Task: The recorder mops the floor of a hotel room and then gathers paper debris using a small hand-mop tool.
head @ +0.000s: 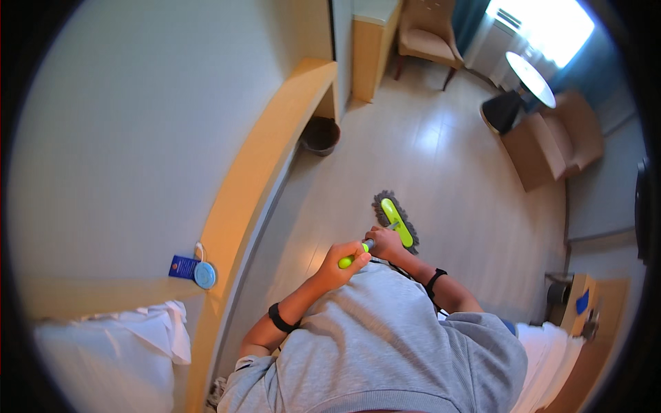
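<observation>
My left hand (341, 263) is wrapped around the lime-green top end of a mop's handle (346, 262). Just ahead of it, my right hand (386, 242) grips the same handle lower down, hiding part of the shaft. The flat mop head (392, 214), a lime-green plate edged with shaggy grey fringe, rests on the pale wood-look floor (439, 170) beyond my hands. Black bands circle both wrists.
A long wooden ledge (258, 160) runs along my left, with a dark waste bin (321, 137) near its far end. Ahead stand an upholstered chair (428, 41), a pedestal table (532, 80) and an armchair (557, 137). White fabric (547, 356) lies at right.
</observation>
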The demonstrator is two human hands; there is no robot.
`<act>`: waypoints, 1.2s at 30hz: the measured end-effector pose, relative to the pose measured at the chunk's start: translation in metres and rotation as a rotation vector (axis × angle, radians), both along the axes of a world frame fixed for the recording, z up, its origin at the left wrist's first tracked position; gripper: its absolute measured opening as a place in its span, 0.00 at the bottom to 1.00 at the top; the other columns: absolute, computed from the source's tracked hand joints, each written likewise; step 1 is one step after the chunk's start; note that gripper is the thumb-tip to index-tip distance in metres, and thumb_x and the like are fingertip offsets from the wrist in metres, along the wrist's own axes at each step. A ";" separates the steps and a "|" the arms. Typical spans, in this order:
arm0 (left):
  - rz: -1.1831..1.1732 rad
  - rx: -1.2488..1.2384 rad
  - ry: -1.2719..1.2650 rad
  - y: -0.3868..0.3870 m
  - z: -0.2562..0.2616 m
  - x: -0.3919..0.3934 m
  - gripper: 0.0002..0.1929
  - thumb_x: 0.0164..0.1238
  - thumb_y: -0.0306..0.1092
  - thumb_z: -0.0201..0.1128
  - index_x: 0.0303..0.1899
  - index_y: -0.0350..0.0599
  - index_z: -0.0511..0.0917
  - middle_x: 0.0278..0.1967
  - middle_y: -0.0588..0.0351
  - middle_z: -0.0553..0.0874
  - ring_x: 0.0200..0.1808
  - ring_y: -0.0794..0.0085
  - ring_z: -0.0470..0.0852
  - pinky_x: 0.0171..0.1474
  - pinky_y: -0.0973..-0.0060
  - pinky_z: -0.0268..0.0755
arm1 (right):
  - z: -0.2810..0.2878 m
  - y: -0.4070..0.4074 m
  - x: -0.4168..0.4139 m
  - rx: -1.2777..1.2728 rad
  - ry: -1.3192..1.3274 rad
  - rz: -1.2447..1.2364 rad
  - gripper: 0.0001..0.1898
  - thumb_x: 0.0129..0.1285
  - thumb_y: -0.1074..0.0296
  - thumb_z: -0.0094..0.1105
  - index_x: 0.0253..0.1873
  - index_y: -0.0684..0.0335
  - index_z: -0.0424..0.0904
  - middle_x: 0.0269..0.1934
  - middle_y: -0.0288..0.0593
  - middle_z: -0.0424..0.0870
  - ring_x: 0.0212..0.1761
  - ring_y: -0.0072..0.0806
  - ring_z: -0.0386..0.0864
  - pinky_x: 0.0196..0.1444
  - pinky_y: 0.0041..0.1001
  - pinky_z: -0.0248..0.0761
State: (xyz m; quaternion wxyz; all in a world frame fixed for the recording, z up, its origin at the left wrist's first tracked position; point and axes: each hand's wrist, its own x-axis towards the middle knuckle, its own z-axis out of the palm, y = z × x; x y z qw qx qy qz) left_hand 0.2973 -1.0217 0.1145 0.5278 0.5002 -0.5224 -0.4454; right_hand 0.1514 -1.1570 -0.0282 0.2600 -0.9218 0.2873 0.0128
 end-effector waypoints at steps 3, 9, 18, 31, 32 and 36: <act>0.254 0.021 0.000 0.003 0.001 -0.011 0.10 0.66 0.34 0.59 0.27 0.40 0.74 0.23 0.61 0.74 0.26 0.81 0.69 0.31 0.80 0.61 | -0.010 -0.020 0.031 0.075 -0.004 0.068 0.09 0.48 0.59 0.61 0.35 0.52 0.81 0.36 0.39 0.80 0.39 0.39 0.80 0.38 0.36 0.74; 0.472 0.021 -0.251 -0.006 -0.001 -0.024 0.09 0.62 0.34 0.61 0.27 0.41 0.74 0.22 0.56 0.77 0.26 0.70 0.74 0.32 0.75 0.65 | -0.040 -0.045 0.071 0.207 -0.224 0.270 0.07 0.50 0.68 0.62 0.35 0.55 0.78 0.36 0.42 0.79 0.40 0.41 0.79 0.40 0.36 0.72; 0.265 0.046 -0.460 -0.038 -0.037 -0.033 0.10 0.63 0.36 0.58 0.27 0.41 0.75 0.26 0.53 0.78 0.32 0.59 0.78 0.39 0.65 0.68 | -0.052 -0.037 0.081 0.772 -0.456 0.228 0.07 0.55 0.72 0.62 0.34 0.63 0.72 0.38 0.47 0.75 0.35 0.40 0.76 0.41 0.32 0.71; -0.174 -0.206 -0.492 -0.101 -0.051 -0.054 0.06 0.60 0.37 0.59 0.32 0.46 0.77 0.31 0.58 0.79 0.39 0.64 0.75 0.47 0.67 0.66 | 0.029 -0.060 -0.043 1.044 -0.512 0.164 0.28 0.61 0.72 0.53 0.66 0.61 0.59 0.56 0.46 0.71 0.56 0.37 0.72 0.58 0.31 0.65; -0.127 -0.249 -0.553 -0.103 -0.051 -0.054 0.06 0.59 0.37 0.60 0.32 0.46 0.77 0.32 0.58 0.79 0.40 0.63 0.75 0.48 0.65 0.66 | 0.040 -0.059 -0.050 1.045 -0.491 0.078 0.26 0.64 0.68 0.50 0.66 0.62 0.58 0.56 0.45 0.71 0.56 0.36 0.72 0.58 0.32 0.66; -0.146 -0.276 -0.599 -0.109 -0.049 -0.055 0.07 0.59 0.37 0.60 0.32 0.45 0.77 0.35 0.56 0.79 0.44 0.60 0.74 0.48 0.64 0.66 | 0.058 -0.061 -0.068 1.933 -0.519 -0.598 0.21 0.70 0.56 0.41 0.61 0.61 0.65 0.53 0.42 0.74 0.54 0.32 0.74 0.56 0.34 0.68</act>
